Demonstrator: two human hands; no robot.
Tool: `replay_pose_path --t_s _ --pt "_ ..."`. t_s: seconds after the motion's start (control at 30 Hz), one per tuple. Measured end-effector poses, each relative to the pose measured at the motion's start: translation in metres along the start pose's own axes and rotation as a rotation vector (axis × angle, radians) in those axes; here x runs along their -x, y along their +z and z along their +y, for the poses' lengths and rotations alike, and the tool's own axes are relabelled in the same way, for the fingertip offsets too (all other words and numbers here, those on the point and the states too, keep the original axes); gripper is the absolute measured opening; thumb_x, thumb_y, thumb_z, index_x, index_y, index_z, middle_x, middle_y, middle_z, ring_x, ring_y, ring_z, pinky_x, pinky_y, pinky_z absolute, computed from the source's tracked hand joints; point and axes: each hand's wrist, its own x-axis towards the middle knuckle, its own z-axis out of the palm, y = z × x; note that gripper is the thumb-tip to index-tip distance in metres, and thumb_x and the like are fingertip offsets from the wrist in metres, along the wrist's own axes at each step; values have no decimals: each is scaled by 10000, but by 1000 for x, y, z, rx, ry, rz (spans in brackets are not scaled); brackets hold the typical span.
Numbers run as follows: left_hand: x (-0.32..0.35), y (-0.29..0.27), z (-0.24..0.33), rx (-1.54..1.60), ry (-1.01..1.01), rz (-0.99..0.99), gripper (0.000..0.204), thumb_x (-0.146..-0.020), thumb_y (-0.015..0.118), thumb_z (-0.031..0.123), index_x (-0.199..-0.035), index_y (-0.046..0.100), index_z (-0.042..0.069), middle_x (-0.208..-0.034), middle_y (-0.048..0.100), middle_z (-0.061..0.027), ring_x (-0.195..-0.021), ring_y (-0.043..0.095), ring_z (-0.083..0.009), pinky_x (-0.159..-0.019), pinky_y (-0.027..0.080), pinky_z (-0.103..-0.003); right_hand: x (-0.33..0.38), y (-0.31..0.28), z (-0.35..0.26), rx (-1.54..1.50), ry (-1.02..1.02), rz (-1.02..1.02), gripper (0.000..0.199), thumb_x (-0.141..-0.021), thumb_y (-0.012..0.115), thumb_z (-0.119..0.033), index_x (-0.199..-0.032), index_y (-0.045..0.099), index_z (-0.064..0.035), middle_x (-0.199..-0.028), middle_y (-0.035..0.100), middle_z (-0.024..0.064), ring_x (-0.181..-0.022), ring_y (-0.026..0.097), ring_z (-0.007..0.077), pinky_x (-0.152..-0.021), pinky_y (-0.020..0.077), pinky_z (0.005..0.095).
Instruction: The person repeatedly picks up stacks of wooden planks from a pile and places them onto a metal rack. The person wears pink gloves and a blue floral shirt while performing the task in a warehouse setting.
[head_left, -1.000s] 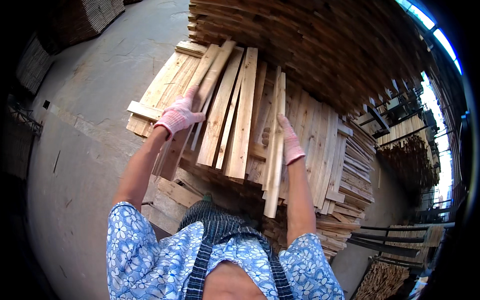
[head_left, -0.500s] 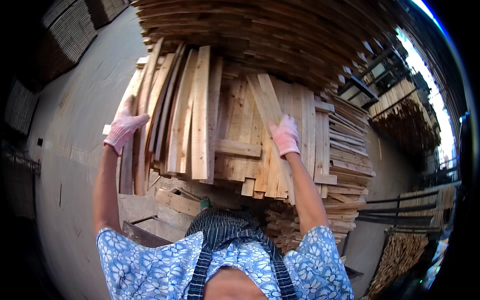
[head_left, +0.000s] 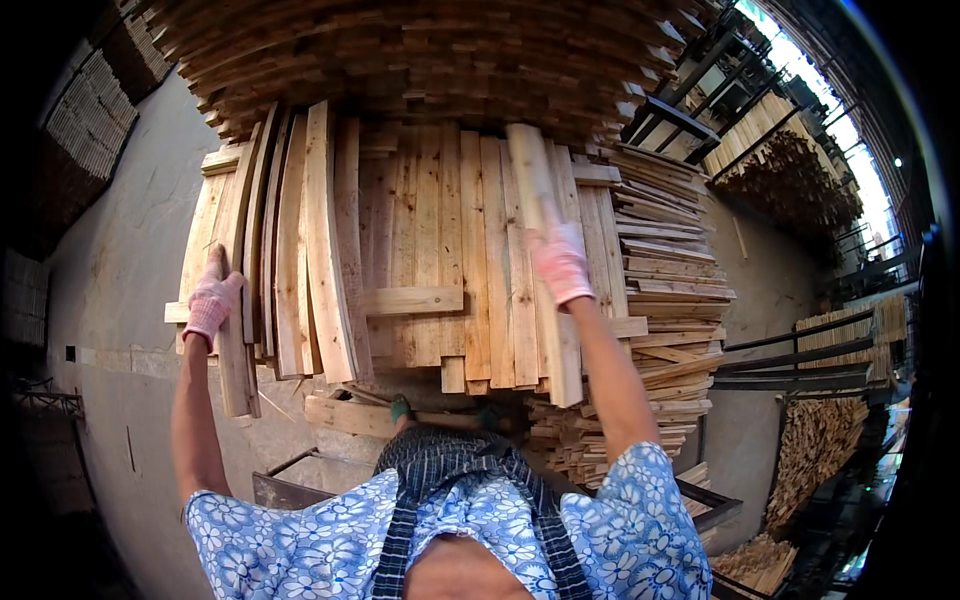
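Observation:
Both my hands wear pink knit gloves. At the left of the stack, my left hand [head_left: 213, 298] is closed on the edge of a long narrow wooden board [head_left: 236, 365], whose near end juts past its neighbours. To the right, my right hand [head_left: 562, 262], slightly blurred, grips another wooden board [head_left: 560, 360] lying over the flat row of boards [head_left: 437, 230]. Several loose boards [head_left: 327, 240] lean side by side between the hands, nearer the left one. A short crosspiece [head_left: 415, 300] rests across the row in the middle.
A tall dark wall of stacked timber [head_left: 420, 60] rises behind the boards. Layered slats [head_left: 670, 270] form a pile on the right. Below the near edge lie a plank [head_left: 345, 415] and a metal frame [head_left: 285, 488] on the floor. More timber piles [head_left: 815, 450] stand farther right.
The board in my right hand has swung from a slant to nearly in line with the row beneath. My view has shifted, so the stack appears farther left.

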Motion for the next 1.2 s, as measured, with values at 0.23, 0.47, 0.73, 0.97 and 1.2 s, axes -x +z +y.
replay_pose_path --t_s 0.23,0.47,0.73,0.97,1.2 --pt "-13 34 -8 161 283 324 650 -963 539 326 -1498 395 -15 -1433 520 -279 -1333 513 -395 -1106 420 -416 -28 24 171 381 -160 171 511 -967 582 -352 -1466 499 -278 -1224 585 314 -1103 613 424 -873 524 515" --pt "7 6 41 -68 33 64 663 -950 548 404 -1427 409 -34 -1464 460 -315 -1381 441 -440 -1138 386 -461 -17 25 96 266 83 78 468 -1000 529 -390 -1448 536 -256 -1259 567 338 -1079 599 467 -924 499 533" --pt "22 0 58 -28 20 -2 661 -930 648 453 -1337 446 -28 -1361 532 -309 -1288 538 -427 -1083 446 -480 -23 -1 -42 71 -209 103 521 -994 543 -391 -1484 493 -221 -1235 606 292 -1120 590 486 -992 468 516" --pt "-6 11 16 445 135 -48 761 -925 675 410 -1457 402 -60 -1462 493 -283 -1427 425 -358 -1178 336 -390 -31 76 -285 -48 -169 -265 773 -906 643 -426 -1570 307 -216 -1329 552 302 -1223 584 437 -1007 489 509" --pt "32 -15 26 674 16 -19 693 -903 708 338 -1447 451 -5 -1253 640 -224 -1130 635 -310 -984 495 -383 -46 89 -287 49 -125 -441 962 -813 683 -276 -1620 170 -178 -1355 556 311 -1230 612 413 -999 522 475"
